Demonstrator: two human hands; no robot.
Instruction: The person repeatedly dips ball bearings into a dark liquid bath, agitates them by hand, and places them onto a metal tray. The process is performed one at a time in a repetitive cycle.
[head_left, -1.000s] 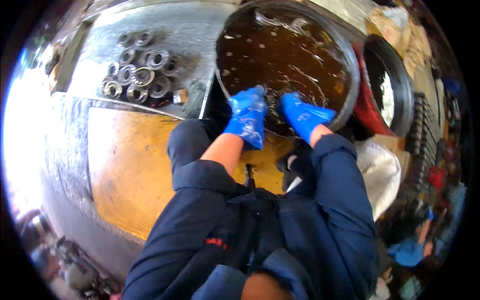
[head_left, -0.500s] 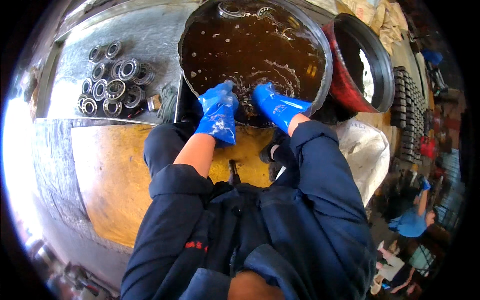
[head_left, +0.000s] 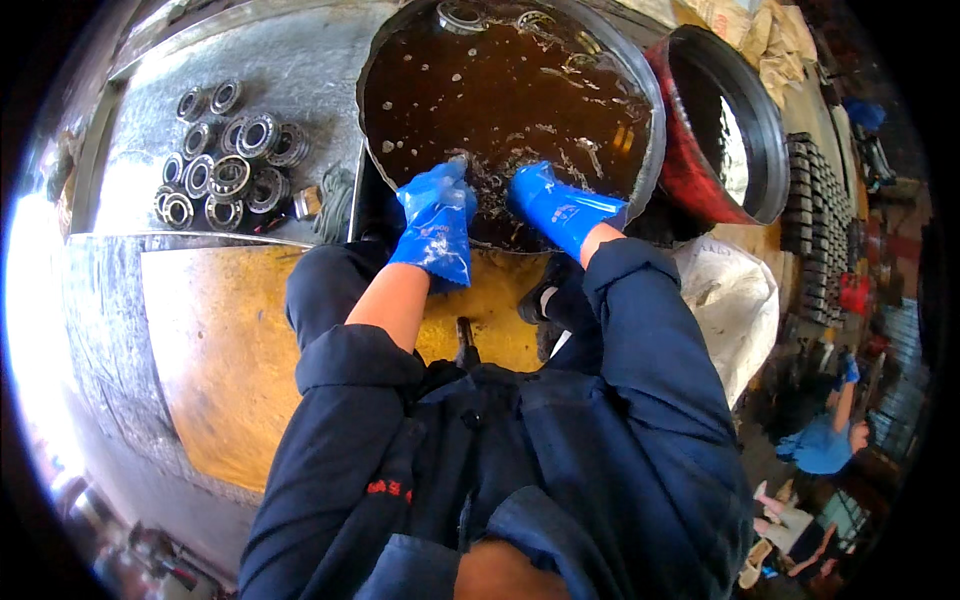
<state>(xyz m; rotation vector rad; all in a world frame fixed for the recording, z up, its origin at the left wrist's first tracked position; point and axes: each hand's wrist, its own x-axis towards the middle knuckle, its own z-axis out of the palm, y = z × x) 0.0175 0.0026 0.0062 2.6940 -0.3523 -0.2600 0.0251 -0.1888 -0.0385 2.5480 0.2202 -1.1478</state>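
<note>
Both hands wear blue rubber gloves and reach over the near edge of a wide round drum of dark brown liquid. My left hand is curled at the liquid's surface near the rim; whatever sits in its fingers is hidden. A short gap to its right, my right hand dips its fingers into the liquid, which covers them. Foam and ripples lie between the two gloves. At the drum's far side a bearing ring shows at the surface, with another bearing beside it.
On the left, a metal tray carries several steel bearings, a brush and greenish cloth. A red drum adjoins on the right, near a white sack and stacked metal blocks. Other people are far right.
My right hand has shifted slightly, its fingers still in the liquid. My left hand stays nearly in place. The foam and ripples on the surface have changed shape.
</note>
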